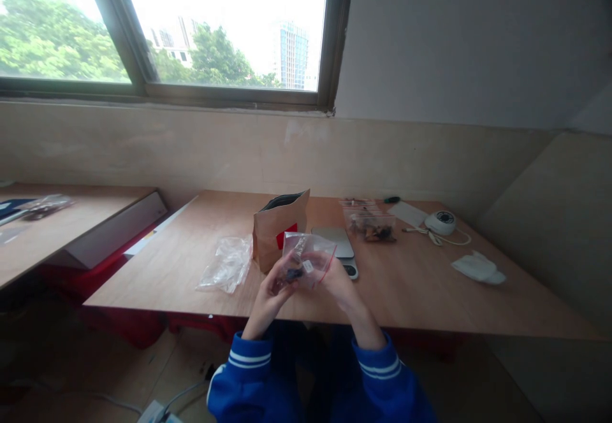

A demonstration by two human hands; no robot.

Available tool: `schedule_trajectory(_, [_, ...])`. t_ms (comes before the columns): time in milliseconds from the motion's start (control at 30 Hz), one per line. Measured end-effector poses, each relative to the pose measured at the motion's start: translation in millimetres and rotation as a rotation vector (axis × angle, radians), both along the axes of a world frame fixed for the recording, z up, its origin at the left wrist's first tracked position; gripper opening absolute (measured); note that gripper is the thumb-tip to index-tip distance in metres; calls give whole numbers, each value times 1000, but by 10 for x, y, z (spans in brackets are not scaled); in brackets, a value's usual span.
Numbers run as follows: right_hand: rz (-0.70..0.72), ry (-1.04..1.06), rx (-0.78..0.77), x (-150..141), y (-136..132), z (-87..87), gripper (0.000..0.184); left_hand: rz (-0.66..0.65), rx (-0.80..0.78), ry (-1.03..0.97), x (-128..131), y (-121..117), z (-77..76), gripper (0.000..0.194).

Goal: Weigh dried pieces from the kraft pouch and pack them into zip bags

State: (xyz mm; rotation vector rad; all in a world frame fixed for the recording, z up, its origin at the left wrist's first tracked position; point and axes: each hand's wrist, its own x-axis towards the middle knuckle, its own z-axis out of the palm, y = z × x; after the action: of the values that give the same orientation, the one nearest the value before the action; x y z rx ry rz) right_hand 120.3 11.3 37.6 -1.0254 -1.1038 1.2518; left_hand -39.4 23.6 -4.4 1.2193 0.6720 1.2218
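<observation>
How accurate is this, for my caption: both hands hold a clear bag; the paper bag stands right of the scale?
Wrong side: the head view shows the paper bag left of the scale. Left hand and right hand hold the clear bag.

- Table (pixel 406 302): pouch (pixel 268 232) left of middle; plastic bag (pixel 224 264) just left, scale (pixel 343 243) just right.
- Packets (pixel 377 227): right of scale, toward far edge.
- Device (pixel 440 222): right of packets; tissue (pixel 478 268) nearer, farther right.
- Zip bag (pixel 315 254): between left hand (pixel 272 289) and right hand (pixel 340 281), near side of pouch and scale.
- Second table (pixel 52 232): left of first.
</observation>
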Motion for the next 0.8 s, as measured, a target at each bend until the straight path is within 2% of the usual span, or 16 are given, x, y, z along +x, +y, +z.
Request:
schedule_trajectory(200, [-187,80,-24,45,20,19,38,109,14,-7,4,-18,102,57])
schedule_trajectory(333, [-200,81,11,122,7,75,33,233,-30,-87,13,-6,105,56])
schedule_trajectory(433, [-202,90,39,185,35,183,34,296,-52,-150,-7,10,78,53])
schedule_trajectory(533, [-270,79,170,195,158,390,33,341,-59,-215,-50,19,62,49])
schedule_trajectory(667, [-386,-47,435,75,476,724,25,376,-61,-264,-110,16,79,48])
schedule_trajectory(733, [-395,-126,540,-21,657,830,21,387,-54,-268,-136,13,95,51])
schedule_trajectory(800, [-394,-223,624,-110,813,865,18,402,-37,-268,-162,12,108,52])
